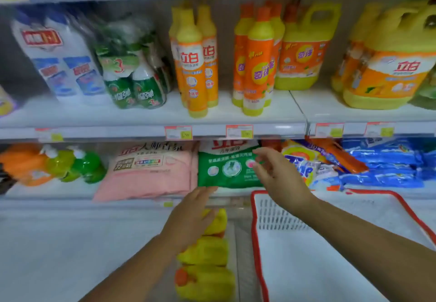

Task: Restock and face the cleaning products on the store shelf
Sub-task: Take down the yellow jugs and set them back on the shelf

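A white store shelf unit (151, 115) fills the view, and much of it is blurred. At the lower right, a white basket (278, 214) with a red rim is seen in front of the shelves. On the lower shelf, a pile of blue packs (387, 167) is laid at the right side. A pink bag (151, 174) is placed near the middle, and a green bag (226, 167) of washing powder lies just beside it, to its right. On the shelf above, a big yellow jug (387, 75) with an orange label is stood at the far right. Slim orange-and-yellow bottles (192, 65) are set upright in groups near the centre. Below the arms, some yellow bottles (207, 266) are seen lying on the bottom level.

The left hand (191, 214) is stretched out with straight fingers, and the lower edge of the green bag is touched by its fingertips; nothing is grasped by it. The right hand (278, 174) is held against the right part of the same bag, with the fingers spread and a little bent. Whether the bag is pinched by it cannot be told. Small price tags (178, 132) are fixed along the shelf edge.
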A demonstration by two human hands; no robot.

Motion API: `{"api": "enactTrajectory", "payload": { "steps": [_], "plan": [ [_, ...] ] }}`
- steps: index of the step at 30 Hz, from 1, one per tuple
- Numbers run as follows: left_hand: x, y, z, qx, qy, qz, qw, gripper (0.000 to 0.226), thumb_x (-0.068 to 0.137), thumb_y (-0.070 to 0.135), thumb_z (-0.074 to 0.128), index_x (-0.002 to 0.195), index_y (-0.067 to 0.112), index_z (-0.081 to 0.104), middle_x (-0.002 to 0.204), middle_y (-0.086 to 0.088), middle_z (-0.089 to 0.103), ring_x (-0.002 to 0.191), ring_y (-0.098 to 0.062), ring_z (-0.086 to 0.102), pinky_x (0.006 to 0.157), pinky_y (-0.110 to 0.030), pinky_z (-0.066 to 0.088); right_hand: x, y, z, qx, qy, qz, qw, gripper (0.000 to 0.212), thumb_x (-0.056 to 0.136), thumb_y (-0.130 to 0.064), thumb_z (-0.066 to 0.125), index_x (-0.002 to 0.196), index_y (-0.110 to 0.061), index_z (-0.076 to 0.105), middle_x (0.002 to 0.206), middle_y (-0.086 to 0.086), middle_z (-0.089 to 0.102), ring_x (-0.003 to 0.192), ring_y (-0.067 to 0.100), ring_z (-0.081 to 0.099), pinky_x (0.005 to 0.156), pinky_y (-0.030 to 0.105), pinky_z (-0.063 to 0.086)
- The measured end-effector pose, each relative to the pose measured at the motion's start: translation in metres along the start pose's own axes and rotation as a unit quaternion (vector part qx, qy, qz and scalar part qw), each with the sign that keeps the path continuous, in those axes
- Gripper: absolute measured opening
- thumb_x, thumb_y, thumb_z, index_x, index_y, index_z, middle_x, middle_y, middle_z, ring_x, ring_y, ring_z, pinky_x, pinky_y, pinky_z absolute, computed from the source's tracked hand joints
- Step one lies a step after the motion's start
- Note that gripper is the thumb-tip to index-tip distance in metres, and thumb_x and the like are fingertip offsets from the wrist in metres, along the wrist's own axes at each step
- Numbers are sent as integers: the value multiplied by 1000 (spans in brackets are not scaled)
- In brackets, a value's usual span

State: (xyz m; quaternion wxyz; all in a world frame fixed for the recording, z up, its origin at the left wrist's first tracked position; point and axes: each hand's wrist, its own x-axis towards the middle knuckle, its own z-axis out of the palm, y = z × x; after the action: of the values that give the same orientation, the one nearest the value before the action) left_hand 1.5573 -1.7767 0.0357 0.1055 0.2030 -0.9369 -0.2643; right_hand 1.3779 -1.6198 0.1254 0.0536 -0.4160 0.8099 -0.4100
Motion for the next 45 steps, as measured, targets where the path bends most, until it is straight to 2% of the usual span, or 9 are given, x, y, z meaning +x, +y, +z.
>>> {"api": "enactTrajectory", "payload": {
  "steps": [8, 11, 18, 24, 29, 32, 36, 40, 45],
  "plan": [
    [-137, -61, 20, -79, -106, -119, 984, 76, 81, 66, 32, 130, 14, 59, 129, 2, 56, 120, -12, 52, 100, -25, 38, -154, 32, 143, -85, -308, 49, 946, 53, 97, -43, 55, 143, -24, 39, 134, -2, 49, 119, 16, 53, 100, 33, 45],
    [-142, -59, 17, -96, -124, -140, 978, 44, 99, 41, 50, 131, 11, 58, 127, 8, 51, 118, -2, 48, 98, -17, 35, -175, 37, 159, -183, -357, 28, 916, 72, 95, -44, 56, 152, -20, 22, 149, 5, 34, 135, 26, 38, 109, 37, 37],
    [-140, -63, 15, -122, -188, -168, 960, 48, 84, 47, 72, 129, 35, 60, 129, 16, 60, 119, -4, 55, 102, -26, 44, -156, 35, 149, -175, -331, 80, 924, 41, 99, -39, 54, 135, -19, 54, 128, 9, 62, 117, 26, 59, 95, 32, 44],
    [-131, -36, -6, -248, -163, -173, 939, 74, 67, 23, 91, 121, 46, 46, 119, 26, 60, 107, 16, 55, 81, -2, 42, -109, -19, 60, -150, -297, 46, 942, 42, 94, -44, 61, 131, -24, 60, 128, -4, 64, 116, 17, 59, 84, 20, 37],
    [-100, 10, -20, -361, -89, -141, 918, 94, 45, 32, 100, 127, 23, 57, 116, 1, 72, 108, -19, 69, 92, -42, 56, -78, -66, -29, 20, -217, 55, 974, 20, 88, -35, 70, 106, -26, 70, 99, -9, 70, 89, 9, 66, 78, 28, 53],
    [-69, 47, -44, -368, -14, -113, 923, 87, 42, 34, 99, 120, 24, 61, 108, 5, 75, 100, -17, 71, 86, -40, 58, -69, -62, -74, 244, -170, 106, 949, 48, 82, -26, 77, 126, -32, 58, 109, -8, 70, 96, 10, 71, 73, 26, 58],
    [-21, 99, -74, -354, 26, -41, 934, 76, 51, 18, 96, 117, 27, 60, 104, 14, 74, 96, -7, 71, 82, -29, 58, -72, -37, -77, 211, -225, 130, 942, 97, 67, -21, 91, 143, -37, 34, 126, -15, 65, 107, 4, 67, 81, 23, 56],
    [32, 144, -89, -357, 48, 23, 933, 71, 62, 12, 93, 120, 29, 57, 105, 16, 73, 95, 0, 69, 76, -19, 56, -40, -35, -93, 199, -13, 98, 975, 78, 62, -5, 90, 128, -17, 49, 104, -7, 71, 77, -5, 70, 58, 12, 53],
    [108, 162, -106, -195, 130, 90, 968, 67, 71, 39, 86, 127, 42, 49, 126, 22, 58, 114, 5, 54, 95, -23, 46, 22, -22, -140, 122, 130, 13, 984, 74, 55, -15, 94, 113, -31, 51, 99, -20, 64, 81, -22, 58, 66, 2, 44]
  ]
}}
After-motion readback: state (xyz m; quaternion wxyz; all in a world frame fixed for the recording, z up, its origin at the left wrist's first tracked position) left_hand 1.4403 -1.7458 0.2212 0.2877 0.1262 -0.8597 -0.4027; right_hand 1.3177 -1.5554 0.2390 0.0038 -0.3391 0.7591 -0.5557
